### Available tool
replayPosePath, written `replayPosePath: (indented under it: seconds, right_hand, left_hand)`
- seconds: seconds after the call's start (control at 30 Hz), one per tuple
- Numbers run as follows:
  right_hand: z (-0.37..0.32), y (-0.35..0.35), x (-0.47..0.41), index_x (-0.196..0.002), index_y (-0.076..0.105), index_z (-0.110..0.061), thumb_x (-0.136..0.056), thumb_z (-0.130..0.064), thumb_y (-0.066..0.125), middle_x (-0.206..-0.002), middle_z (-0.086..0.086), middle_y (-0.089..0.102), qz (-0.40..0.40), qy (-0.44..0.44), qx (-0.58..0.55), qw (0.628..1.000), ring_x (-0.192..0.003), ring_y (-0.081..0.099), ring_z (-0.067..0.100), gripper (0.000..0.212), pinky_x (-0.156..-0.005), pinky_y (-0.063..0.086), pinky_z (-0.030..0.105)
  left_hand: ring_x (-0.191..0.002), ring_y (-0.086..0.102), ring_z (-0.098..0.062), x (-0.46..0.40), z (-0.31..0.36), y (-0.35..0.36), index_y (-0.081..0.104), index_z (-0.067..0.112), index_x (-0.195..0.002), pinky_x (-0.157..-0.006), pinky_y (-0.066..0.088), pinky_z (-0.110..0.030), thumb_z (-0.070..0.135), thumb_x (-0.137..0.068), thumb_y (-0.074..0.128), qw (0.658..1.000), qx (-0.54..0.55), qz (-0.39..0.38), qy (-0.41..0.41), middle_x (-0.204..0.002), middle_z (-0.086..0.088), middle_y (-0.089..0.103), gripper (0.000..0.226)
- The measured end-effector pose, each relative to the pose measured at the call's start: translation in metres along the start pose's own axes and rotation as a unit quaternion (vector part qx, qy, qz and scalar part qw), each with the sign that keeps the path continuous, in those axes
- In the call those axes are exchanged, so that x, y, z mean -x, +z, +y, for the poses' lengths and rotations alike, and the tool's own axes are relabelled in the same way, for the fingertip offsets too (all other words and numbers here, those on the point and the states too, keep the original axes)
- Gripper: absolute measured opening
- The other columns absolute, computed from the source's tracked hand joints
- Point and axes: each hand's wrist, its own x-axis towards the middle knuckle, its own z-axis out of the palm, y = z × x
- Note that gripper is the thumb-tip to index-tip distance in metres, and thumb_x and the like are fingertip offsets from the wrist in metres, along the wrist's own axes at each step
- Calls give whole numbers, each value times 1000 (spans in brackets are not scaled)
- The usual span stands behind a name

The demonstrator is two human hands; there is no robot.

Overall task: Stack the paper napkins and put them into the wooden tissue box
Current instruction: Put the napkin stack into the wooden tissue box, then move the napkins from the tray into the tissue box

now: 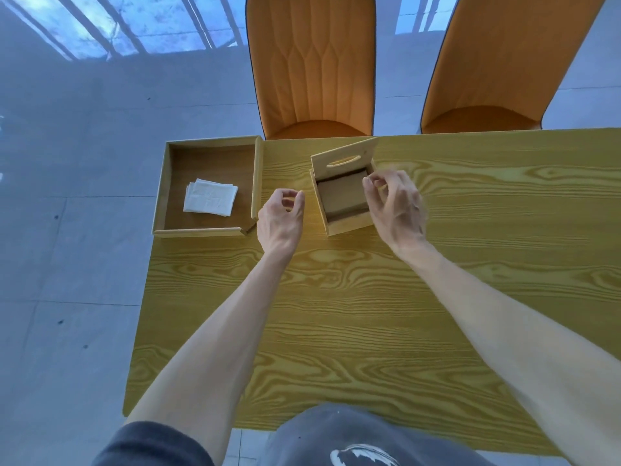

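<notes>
A small stack of white paper napkins lies inside a shallow wooden tray at the table's far left corner. The wooden tissue box stands mid-table with its slotted lid tipped up at the back, and its inside looks bare. My left hand hovers between tray and box, fingers loosely curled, holding nothing. My right hand is at the box's right wall, fingers bent and slightly blurred; whether it touches the wall is unclear.
The yellow wood-grain table stretches toward me and to the right. Two orange chairs stand behind its far edge. Grey floor lies to the left, close to the tray's outer side.
</notes>
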Motion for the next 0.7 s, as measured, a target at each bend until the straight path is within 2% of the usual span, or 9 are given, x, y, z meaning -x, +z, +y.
replayPosePath:
  seconds: [0.17, 0.43, 0.53, 0.7]
  right_hand:
    - [-26, 7, 24, -101, 68, -16, -100, -42, 49, -101, 6, 69, -20, -41, -25, 999, -80, 66, 19, 32, -62, 58, 34]
    - [-77, 36, 35, -106, 67, -19, -101, -48, 41, -106, 4, 71, -76, -76, -12, 994, -86, 68, 20, 39, -68, 55, 32]
    - [-96, 53, 34, -107, 66, -19, -102, -49, 38, -108, 3, 70, -93, -82, -11, 992, -91, 66, 19, 41, -70, 52, 29]
    - [-127, 87, 28, -110, 65, -19, -103, -50, 34, -111, 5, 69, -112, -65, -2, 992, -93, 66, 21, 44, -73, 55, 35]
  left_hand:
    - [-88, 65, -13, 17, -21, -27, 68, 23, -106, -74, 52, -31, 51, -94, 56, 999, -11, 42, -6, -98, 8, 71, 33]
    - [-91, 69, -15, 23, -57, -79, 68, 25, -103, -80, 54, -34, 49, -93, 57, 994, -30, 104, -31, -98, 5, 74, 28]
    - [-93, 68, -16, 8, -73, -97, 68, 22, -105, -77, 51, -32, 46, -94, 58, 993, -29, 109, -31, -102, 3, 74, 28]
    - [-93, 68, -16, -24, -100, -118, 67, 21, -109, -72, 47, -29, 45, -95, 58, 995, -37, 90, -18, -105, 2, 73, 29]
